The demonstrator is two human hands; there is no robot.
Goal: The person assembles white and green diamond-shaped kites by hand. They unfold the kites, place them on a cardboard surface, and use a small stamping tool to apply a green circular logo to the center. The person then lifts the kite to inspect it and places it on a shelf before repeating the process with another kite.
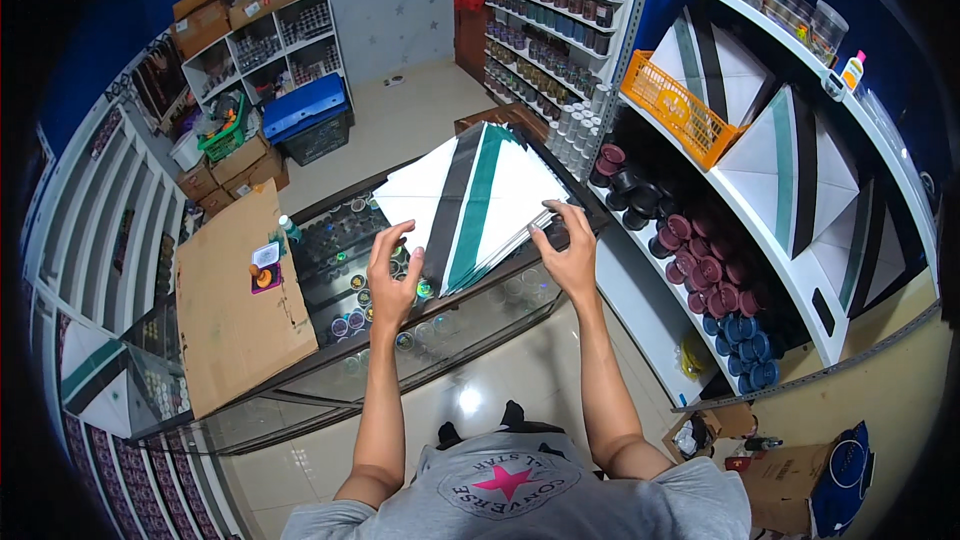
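Surface [340, 346] of dark-framed glass, set slantwise, with round containers [357, 282] under the top. Over its left part, a flat sheet of cardboard [240, 330]. Widest room on the strip of glass between cardboard and stack; to the right, only a thin margin before the end rim. On the right half, a flat stack [475, 208] of white sheets, near corner close to the near rim, lower right edges slightly fanned. At its lower left side, left hand [392, 285], fingers curved and well apart from the thumb; touch hard to tell. At its right corner, right hand [568, 255], likewise parted, fingertips at the sheet edges; whether gripping or merely touching, cannot tell. Long axis of the stack from lower left to upper right; black and green stripes [450, 210] across it, steeper, upper ends leaning right. On the cardboard, a purple pad [272, 286] bearing an orange knob [262, 277].
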